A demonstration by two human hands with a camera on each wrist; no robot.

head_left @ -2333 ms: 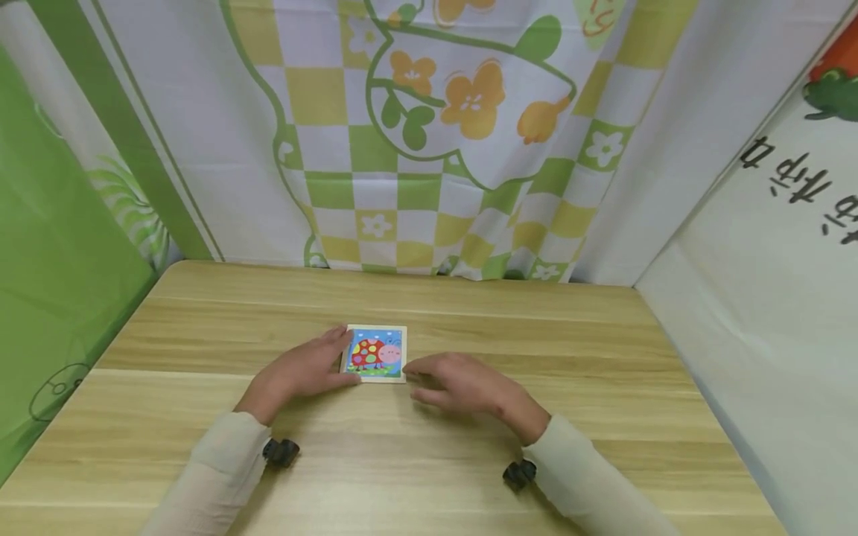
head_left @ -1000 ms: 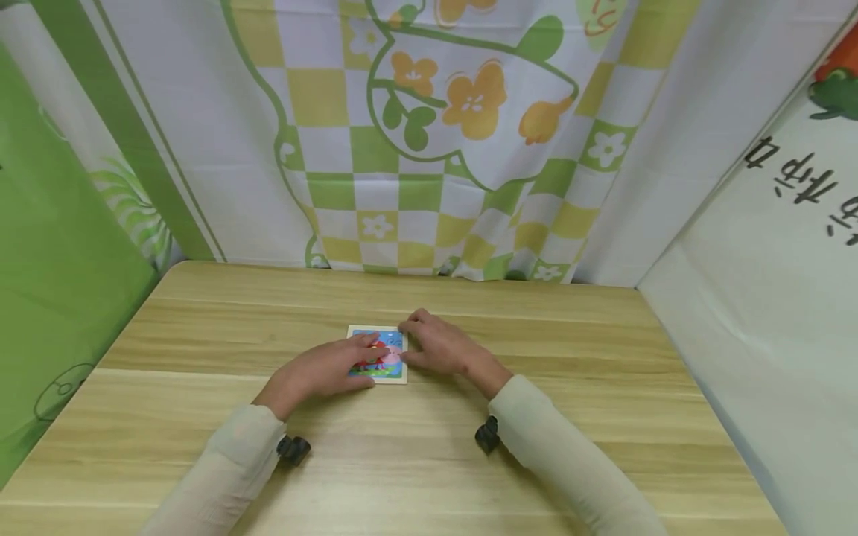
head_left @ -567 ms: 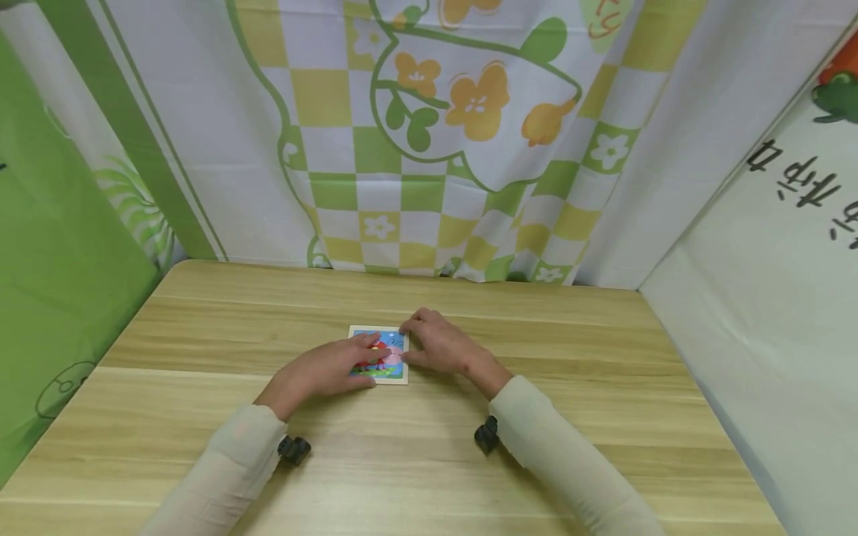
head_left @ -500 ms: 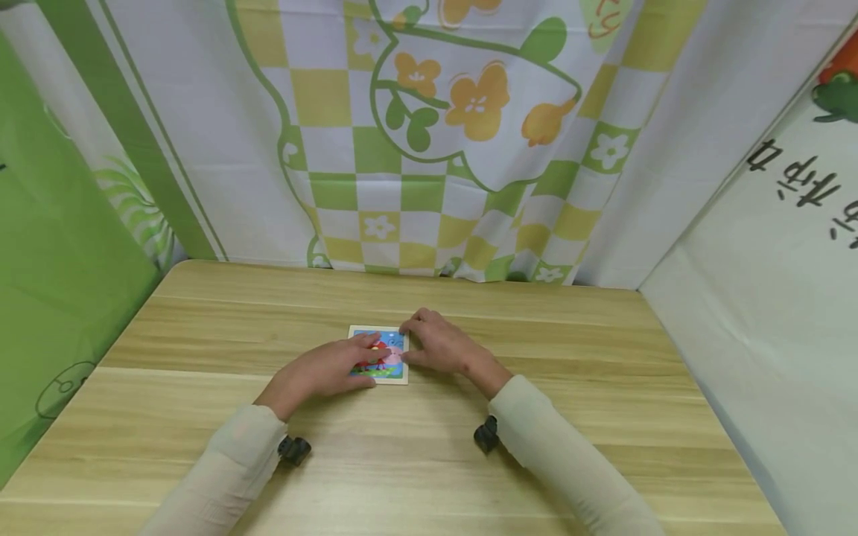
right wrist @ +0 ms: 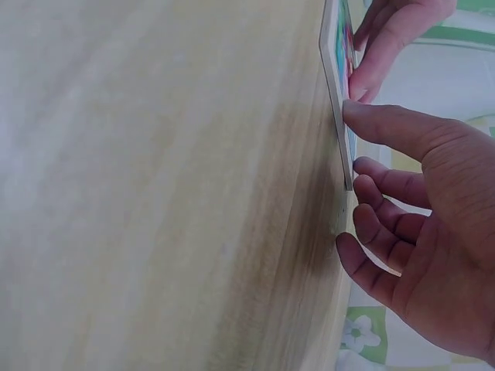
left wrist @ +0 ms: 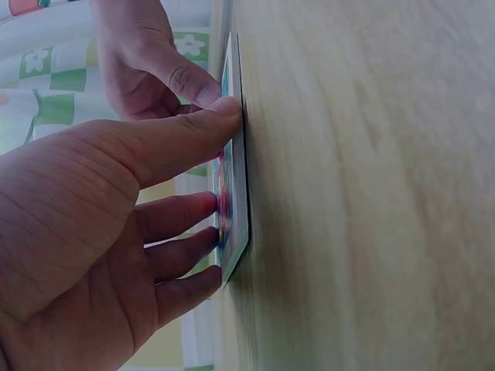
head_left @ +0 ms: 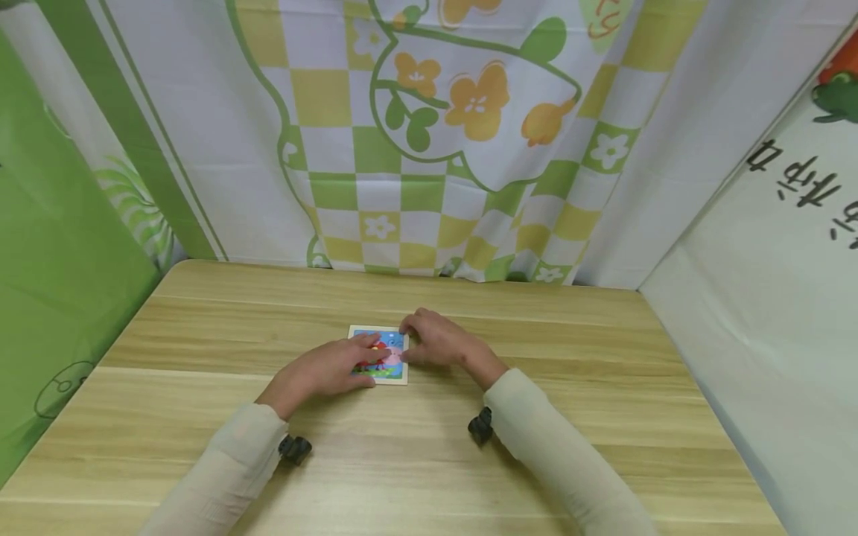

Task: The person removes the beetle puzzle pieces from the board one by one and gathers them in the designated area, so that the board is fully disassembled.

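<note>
One small square picture puzzle board (head_left: 379, 354) with a red ladybird on blue lies flat on the light wooden counter (head_left: 536, 461), right between two hands. Left hand (head_left: 322, 370) lies across its near-left part, fingers straight on the picture, thumb at the near edge. Right hand (head_left: 439, 345) curls in at its right edge, thumb against that edge, fingertips bent. Checked flowered curtain (head_left: 429, 134) hangs behind the counter.

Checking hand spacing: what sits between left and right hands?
Only the puzzle board lies between the left hand and the right hand; both touch it, per the head view.
</note>
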